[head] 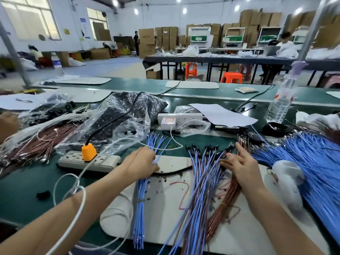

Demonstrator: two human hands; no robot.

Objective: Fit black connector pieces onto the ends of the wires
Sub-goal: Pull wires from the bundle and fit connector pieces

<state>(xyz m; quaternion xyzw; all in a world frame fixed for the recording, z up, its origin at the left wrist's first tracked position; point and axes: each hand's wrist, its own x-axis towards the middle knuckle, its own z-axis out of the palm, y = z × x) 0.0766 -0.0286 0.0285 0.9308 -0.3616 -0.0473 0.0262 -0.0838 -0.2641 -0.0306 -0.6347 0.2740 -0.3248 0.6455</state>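
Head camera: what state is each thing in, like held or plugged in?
left hand, grips blue wire bundle
right hand, open, fingers spread over mixed wires
mixed wires, black connectors on far ends
orange plug, plugged into power strip
water bottle, upright

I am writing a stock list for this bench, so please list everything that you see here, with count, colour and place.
blue wire bundle: one, blue, on the mat, left of centre
white mat: one, white, on the green bench
fitted wires: one loose fan, blue and brown, mat centre
black connector pieces: several, black, on the fan's far ends
brown wire bundle: one, brown, right of the fan
blue wire heap: one, blue, far right
brown wire heap: one, brown, far left
plastic bag: one, clear, dark parts inside, centre rear
power strip: one, beige, left
orange plug: one, orange, in the strip
water bottle: one, clear, right rear
paper sheet: one, white, centre rear
left grip: curled round the blue wire bundle
right grip: fingers straight, spread over the fitted wires
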